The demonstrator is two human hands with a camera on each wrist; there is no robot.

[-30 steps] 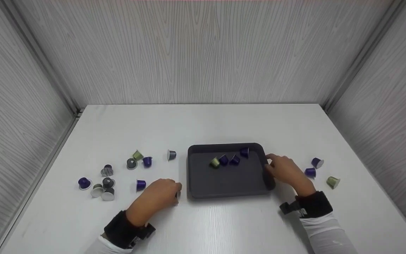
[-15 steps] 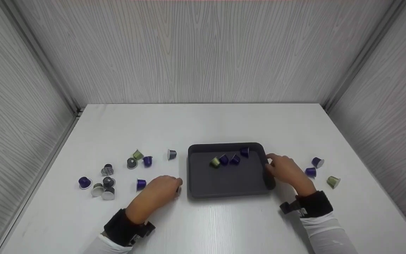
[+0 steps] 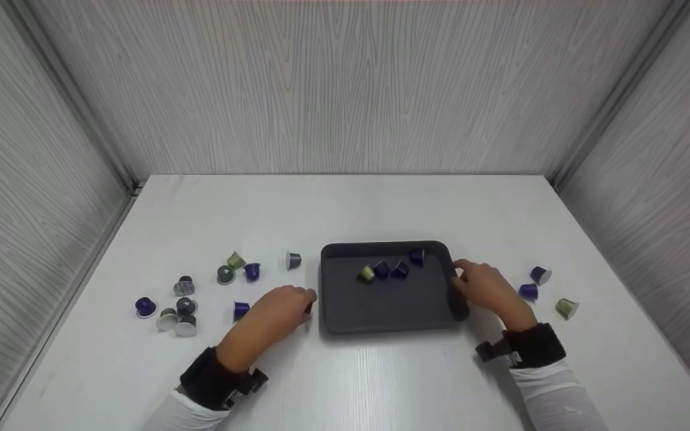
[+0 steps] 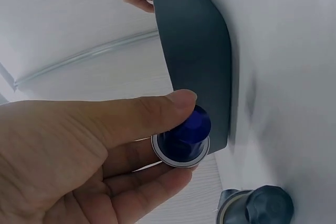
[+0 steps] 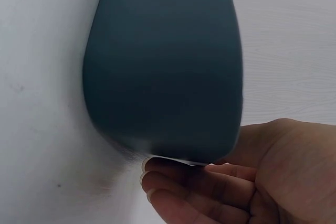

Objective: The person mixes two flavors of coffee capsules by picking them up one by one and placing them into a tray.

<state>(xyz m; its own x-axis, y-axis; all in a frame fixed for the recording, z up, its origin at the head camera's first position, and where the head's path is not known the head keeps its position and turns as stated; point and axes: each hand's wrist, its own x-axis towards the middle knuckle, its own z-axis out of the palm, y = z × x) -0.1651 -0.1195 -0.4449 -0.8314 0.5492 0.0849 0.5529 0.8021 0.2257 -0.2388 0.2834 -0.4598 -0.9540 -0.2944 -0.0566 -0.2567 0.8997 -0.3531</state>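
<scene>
Between thumb and fingers my left hand [image 3: 276, 314] pinches a dark blue coffee capsule [image 4: 184, 142], its wide rim facing the fingers in the left wrist view. This hand is just left of the dark grey tray [image 3: 393, 326], close to its left wall. At the tray's right end, my right hand [image 3: 492, 293] grips the wall, with the thumb over the rim and the fingers outside, as the right wrist view also shows. Inside the tray lie a green capsule [image 3: 367, 274] and several purple capsules [image 3: 401, 269], all toward the back.
Left of the tray several capsules are scattered, among them a purple capsule [image 3: 241, 309] by the left hand and a grey capsule [image 3: 293, 260]. Beyond the right hand lie a green capsule [image 3: 566, 307] and two purple ones. Pale wood-grain panels [image 3: 345, 90] enclose the table.
My left hand has moved slightly forward and right toward the tray's left wall, carrying the capsule. The right hand and tray have stayed in place.
</scene>
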